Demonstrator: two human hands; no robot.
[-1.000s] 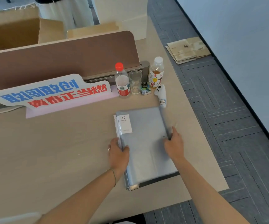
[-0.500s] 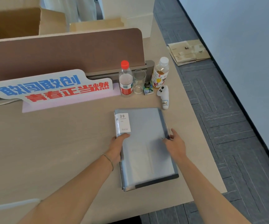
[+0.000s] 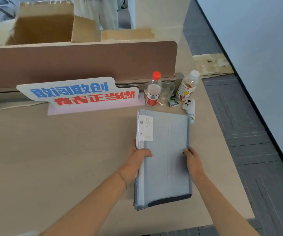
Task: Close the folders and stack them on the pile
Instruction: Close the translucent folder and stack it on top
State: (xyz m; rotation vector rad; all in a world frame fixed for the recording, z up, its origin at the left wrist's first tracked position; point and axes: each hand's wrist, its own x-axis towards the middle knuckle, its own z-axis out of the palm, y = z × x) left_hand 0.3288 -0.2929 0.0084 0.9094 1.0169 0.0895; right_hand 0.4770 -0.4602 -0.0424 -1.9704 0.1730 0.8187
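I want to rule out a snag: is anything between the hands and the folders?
Nothing visible. The left hand grips the left edge of the folders and the right hand presses their right edge. The bottles and white controller sit beyond the far end.

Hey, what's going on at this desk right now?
A person is handling a stack of grey folders on the desk. The left hand grips the stack's left edge, thumb over the top cover, and the right hand presses against its right edge. The top folder is closed, with a white label near its far left corner. Just beyond the stack stand a red-capped bottle, a clear glass, a tea bottle and a white controller.
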